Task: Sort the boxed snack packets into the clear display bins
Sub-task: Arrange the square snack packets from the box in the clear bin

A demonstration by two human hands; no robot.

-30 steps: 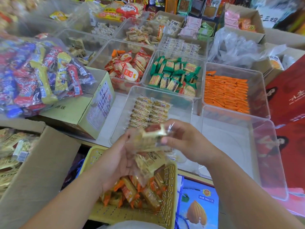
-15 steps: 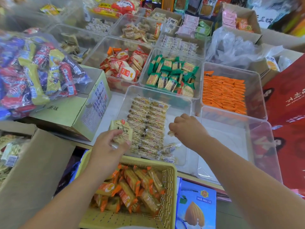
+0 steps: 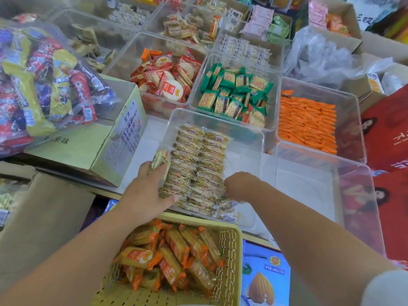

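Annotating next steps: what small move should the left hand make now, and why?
Probably lower the packet into the left row and release it. The left hand holds it on end beside that row at the clear bin's left wall, while the right hand rests at the rows' right side.

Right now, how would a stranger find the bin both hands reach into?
Start at the yellow basket nearest the camera. The clear bin beyond it is the one. Its packets are pale, in two rows; nearby lie green packs and orange packs.
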